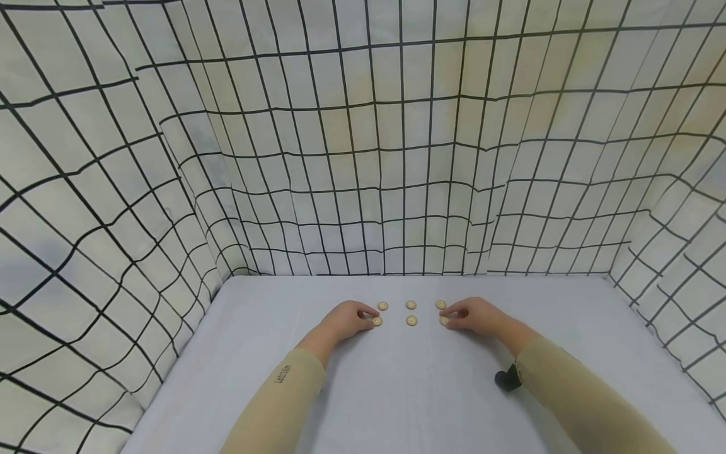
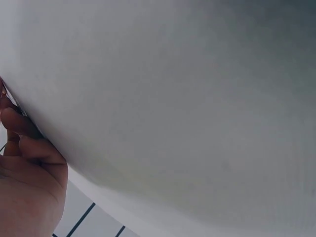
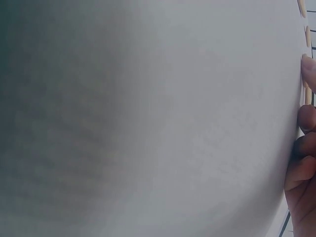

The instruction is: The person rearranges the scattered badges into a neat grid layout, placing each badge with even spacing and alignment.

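Note:
Small round pale wooden discs lie in two rows of three on the white table. At the front row's left end, my left hand [image 1: 347,319] pinches a disc [image 1: 377,321] between thumb and finger. My right hand [image 1: 476,316] pinches the disc [image 1: 444,321] at that row's right end. Between the hands lies the front middle disc [image 1: 411,321]. Behind are the back left disc [image 1: 383,306], the back middle disc [image 1: 411,305] and the back right disc [image 1: 440,304], the last close to my right fingertips. In the left wrist view, my curled fingers [image 2: 22,128] show at the left edge.
The white tabletop [image 1: 391,391] stretches around the discs. White padded walls with a black grid [image 1: 363,164] rise behind the table and at both sides. A small black object [image 1: 507,378] sits at the right sleeve's cuff.

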A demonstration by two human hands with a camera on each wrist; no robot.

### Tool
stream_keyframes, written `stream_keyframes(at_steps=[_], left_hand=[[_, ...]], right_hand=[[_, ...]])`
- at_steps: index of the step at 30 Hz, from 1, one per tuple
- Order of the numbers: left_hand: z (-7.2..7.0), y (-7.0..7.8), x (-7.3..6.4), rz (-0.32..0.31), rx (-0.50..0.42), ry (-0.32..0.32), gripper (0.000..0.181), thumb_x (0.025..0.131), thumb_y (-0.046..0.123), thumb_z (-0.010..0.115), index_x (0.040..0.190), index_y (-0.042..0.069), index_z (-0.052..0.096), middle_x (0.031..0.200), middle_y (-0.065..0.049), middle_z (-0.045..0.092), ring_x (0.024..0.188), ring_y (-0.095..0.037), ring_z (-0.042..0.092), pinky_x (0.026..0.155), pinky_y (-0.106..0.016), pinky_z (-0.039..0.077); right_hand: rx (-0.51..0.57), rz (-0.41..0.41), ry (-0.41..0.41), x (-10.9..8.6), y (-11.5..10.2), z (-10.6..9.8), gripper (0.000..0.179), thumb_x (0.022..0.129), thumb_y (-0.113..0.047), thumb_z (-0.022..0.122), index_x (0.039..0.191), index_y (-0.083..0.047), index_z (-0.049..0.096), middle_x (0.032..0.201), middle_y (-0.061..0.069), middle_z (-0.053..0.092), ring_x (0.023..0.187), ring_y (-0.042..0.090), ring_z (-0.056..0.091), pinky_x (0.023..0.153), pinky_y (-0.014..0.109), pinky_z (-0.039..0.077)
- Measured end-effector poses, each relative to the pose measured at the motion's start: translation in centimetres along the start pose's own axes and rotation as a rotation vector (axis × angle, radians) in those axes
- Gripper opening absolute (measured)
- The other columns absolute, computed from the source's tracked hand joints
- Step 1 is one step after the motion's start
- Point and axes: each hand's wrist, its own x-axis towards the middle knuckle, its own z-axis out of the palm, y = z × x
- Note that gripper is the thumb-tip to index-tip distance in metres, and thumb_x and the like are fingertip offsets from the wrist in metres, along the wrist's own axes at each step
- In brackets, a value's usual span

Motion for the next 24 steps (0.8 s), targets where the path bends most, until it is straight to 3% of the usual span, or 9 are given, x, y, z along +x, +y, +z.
stream_keyframes(at_steps=[14, 24], left_hand=[[0.3, -0.11, 0.21, -0.005, -0.005, -0.01, 0.026, 0.09, 0.022, 0.073, 0.115, 0.025, 0.076, 0.103, 0.001, 0.063, 0.092, -0.017, 0.053, 0.087, -0.039, 0.044], [0.0, 0.08, -0.16, 0.001, -0.021, -0.016, 0.027, 0.089, 0.024, 0.075, 0.116, 0.026, 0.075, 0.105, -0.001, 0.062, 0.093, -0.017, 0.053, 0.088, -0.04, 0.044]], right_hand=[[-0.01, 0.006, 0.003, -0.08, -0.18, 0.02, 0.032, 0.085, -0.031, 0.078, 0.116, -0.023, 0.075, 0.107, -0.002, 0.066, 0.088, 0.017, 0.051, 0.077, 0.035, 0.044], [0.0, 0.007, 0.009, -0.14, -0.23, 0.0, 0.032, 0.086, -0.03, 0.078, 0.117, -0.022, 0.075, 0.107, -0.002, 0.066, 0.089, 0.018, 0.051, 0.078, 0.035, 0.043]])
